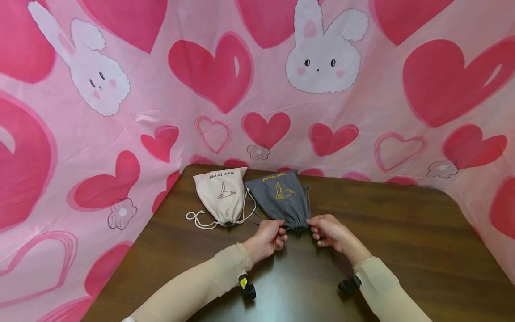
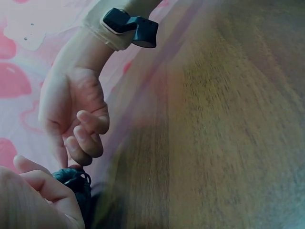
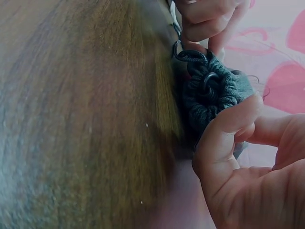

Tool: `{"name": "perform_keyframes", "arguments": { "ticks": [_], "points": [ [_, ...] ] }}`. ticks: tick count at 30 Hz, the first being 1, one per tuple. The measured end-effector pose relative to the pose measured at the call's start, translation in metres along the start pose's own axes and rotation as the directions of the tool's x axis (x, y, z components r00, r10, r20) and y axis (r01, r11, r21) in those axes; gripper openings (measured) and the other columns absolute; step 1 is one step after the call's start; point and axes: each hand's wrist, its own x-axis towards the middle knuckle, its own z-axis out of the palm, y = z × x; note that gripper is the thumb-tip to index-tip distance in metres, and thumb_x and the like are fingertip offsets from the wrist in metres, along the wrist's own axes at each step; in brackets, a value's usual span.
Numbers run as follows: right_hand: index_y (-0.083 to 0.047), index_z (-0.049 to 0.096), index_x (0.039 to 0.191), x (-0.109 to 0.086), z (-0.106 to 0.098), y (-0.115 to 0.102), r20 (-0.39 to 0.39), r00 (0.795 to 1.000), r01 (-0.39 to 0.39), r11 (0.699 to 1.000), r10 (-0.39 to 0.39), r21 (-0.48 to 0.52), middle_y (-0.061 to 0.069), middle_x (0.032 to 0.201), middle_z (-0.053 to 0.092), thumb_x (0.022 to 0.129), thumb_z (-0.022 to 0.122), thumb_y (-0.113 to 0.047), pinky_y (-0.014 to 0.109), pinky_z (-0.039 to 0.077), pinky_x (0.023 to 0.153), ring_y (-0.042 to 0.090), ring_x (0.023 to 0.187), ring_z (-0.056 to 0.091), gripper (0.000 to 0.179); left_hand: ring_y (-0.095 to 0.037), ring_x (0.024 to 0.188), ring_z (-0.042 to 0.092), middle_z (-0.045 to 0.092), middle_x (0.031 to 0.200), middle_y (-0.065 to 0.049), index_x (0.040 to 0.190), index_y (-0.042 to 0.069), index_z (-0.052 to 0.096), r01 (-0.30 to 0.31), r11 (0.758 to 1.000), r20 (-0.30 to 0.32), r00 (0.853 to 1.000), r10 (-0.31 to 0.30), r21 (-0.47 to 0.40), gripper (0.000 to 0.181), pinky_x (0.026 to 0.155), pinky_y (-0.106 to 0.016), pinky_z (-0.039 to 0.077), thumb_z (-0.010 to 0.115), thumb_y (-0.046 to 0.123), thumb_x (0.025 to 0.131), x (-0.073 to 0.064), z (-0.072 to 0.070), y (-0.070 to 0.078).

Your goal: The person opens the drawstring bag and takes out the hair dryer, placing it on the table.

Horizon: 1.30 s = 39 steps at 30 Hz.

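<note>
A dark grey drawstring bag (image 1: 281, 197) with a yellow hair dryer print lies on the table, its gathered mouth towards me. My left hand (image 1: 268, 238) pinches the left side of that mouth, while my right hand (image 1: 331, 231) pinches its right side. In the right wrist view the bunched opening (image 3: 200, 98) shows between both hands, with a dark cord looped at it. The left wrist view shows only a small part of the bag (image 2: 76, 183). Left of it lies a cream drawstring bag (image 1: 219, 194), its mouth drawn tight and untouched.
White cords (image 1: 201, 221) of the cream bag trail on the brown wooden table (image 1: 402, 241). Pink cloth (image 1: 273, 98) with hearts and rabbits hangs behind the table and along its left and right sides. A small black camera sits on each wrist.
</note>
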Motion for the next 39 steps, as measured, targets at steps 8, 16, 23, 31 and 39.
{"name": "perform_keyframes", "arguments": {
  "ticks": [8, 16, 23, 31, 39],
  "points": [
    [-0.007, 0.054, 0.09, -0.0005, 0.0014, 0.0004, -0.004, 1.0, -0.004, 1.0, 0.004, 0.001, -0.001, 0.072, 0.048, 0.106, 0.059, -0.019, 0.024, 0.05, 0.051, 0.012, 0.06, 0.049, 0.021, -0.009, 0.048, 0.051, 0.045, 0.063, 0.001, 0.099, 0.004, 0.047, -0.026, 1.0, -0.017, 1.0, 0.026, -0.015, 0.012, 0.043, -0.013, 0.031, 0.053, 0.009, 0.108, -0.0005, -0.0013, -0.0008],
    [-0.006, 0.054, 0.094, 0.0004, 0.0017, -0.0001, -0.014, 1.0, 0.001, 1.0, -0.001, 0.009, -0.001, 0.072, 0.047, 0.106, 0.059, -0.018, 0.023, 0.049, 0.051, 0.011, 0.06, 0.048, 0.018, -0.009, 0.049, 0.05, 0.045, 0.063, 0.001, 0.096, 0.004, 0.046, -0.031, 0.999, -0.019, 0.999, 0.031, -0.025, 0.016, 0.042, -0.012, 0.031, 0.052, 0.011, 0.109, 0.0002, -0.0018, 0.0018],
    [-0.006, 0.053, 0.093, 0.0012, 0.0007, -0.0011, -0.009, 1.0, 0.007, 1.0, -0.007, 0.008, -0.001, 0.072, 0.047, 0.106, 0.058, -0.017, 0.022, 0.048, 0.05, 0.01, 0.06, 0.048, 0.018, -0.009, 0.049, 0.05, 0.046, 0.064, 0.001, 0.098, 0.002, 0.047, -0.027, 1.0, -0.024, 0.999, 0.027, 0.001, 0.013, 0.042, -0.013, 0.031, 0.05, 0.008, 0.109, 0.0034, -0.003, 0.002],
    [-0.007, 0.053, 0.09, 0.0033, 0.0002, 0.0005, -0.022, 1.0, 0.007, 1.0, -0.007, 0.016, -0.001, 0.071, 0.046, 0.106, 0.058, -0.015, 0.022, 0.048, 0.05, 0.01, 0.059, 0.048, 0.018, -0.009, 0.05, 0.05, 0.046, 0.065, 0.002, 0.092, 0.004, 0.045, -0.03, 0.999, -0.031, 0.999, 0.03, -0.013, 0.016, 0.042, -0.012, 0.031, 0.047, 0.003, 0.108, 0.0043, -0.0034, 0.0037],
    [-0.008, 0.053, 0.087, 0.0038, -0.0016, 0.0018, -0.021, 1.0, 0.01, 1.0, -0.009, 0.018, -0.002, 0.071, 0.047, 0.106, 0.057, -0.015, 0.022, 0.048, 0.051, 0.01, 0.059, 0.049, 0.021, -0.009, 0.05, 0.049, 0.043, 0.066, 0.003, 0.093, 0.005, 0.044, -0.027, 0.999, -0.022, 0.999, 0.027, -0.032, 0.016, 0.043, -0.011, 0.03, 0.046, 0.002, 0.108, 0.001, -0.0052, 0.0046]
  ]
}}
